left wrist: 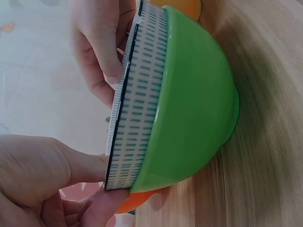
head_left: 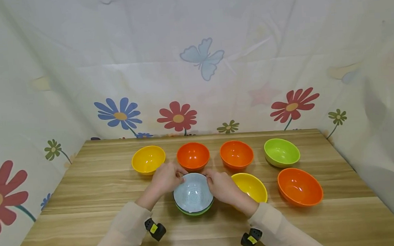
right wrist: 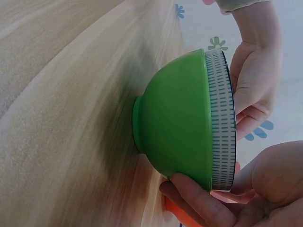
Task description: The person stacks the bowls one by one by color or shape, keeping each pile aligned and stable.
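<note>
A patterned bowl (head_left: 192, 193), pale blue-grey inside with a dark rim and green dashes outside, sits nested in a green bowl (left wrist: 196, 104). The green bowl stands upright on the table. My left hand (head_left: 166, 178) pinches the far left of the patterned rim between thumb and finger. At the far right of that rim, my right hand (head_left: 225, 187) has its thumb over the edge, while its fingers (right wrist: 201, 198) touch the green bowl's side. A second dashed strip shows beyond the rim in the left wrist view; whether it is another bowl I cannot tell.
Behind stand a yellow bowl (head_left: 148, 160), two orange bowls (head_left: 193, 156) (head_left: 237, 154) and a lime green bowl (head_left: 282, 152). Another yellow bowl (head_left: 251, 186), partly behind my right hand, and a larger orange bowl (head_left: 300, 187) stand to the right on the wooden table (head_left: 95, 182).
</note>
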